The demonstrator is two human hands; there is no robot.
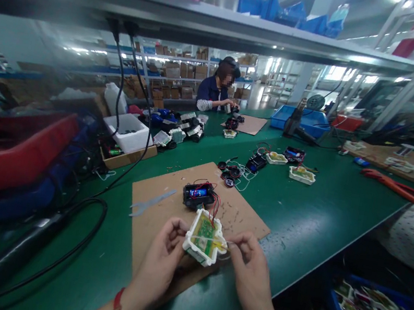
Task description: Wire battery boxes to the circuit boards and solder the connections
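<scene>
Head: left hand (162, 249) grips casing (197, 253), right hand (251, 266) pinching.

No readable text or labels

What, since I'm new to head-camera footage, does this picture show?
There's no robot here: these are a person's own bare hands. The one picture comes from a camera worn on that person's head, looking forward and down. The left hand holds a white-framed circuit board. The right hand has its fingertips at the frame's right end; whether they pinch anything is hard to tell. Red wires hang between the circuit board and a black housing, which lies with a grey wrench-shaped tool on a brown sheet. Beneath is a green tabletop. Farther back, a co-worker sits at it.
</scene>
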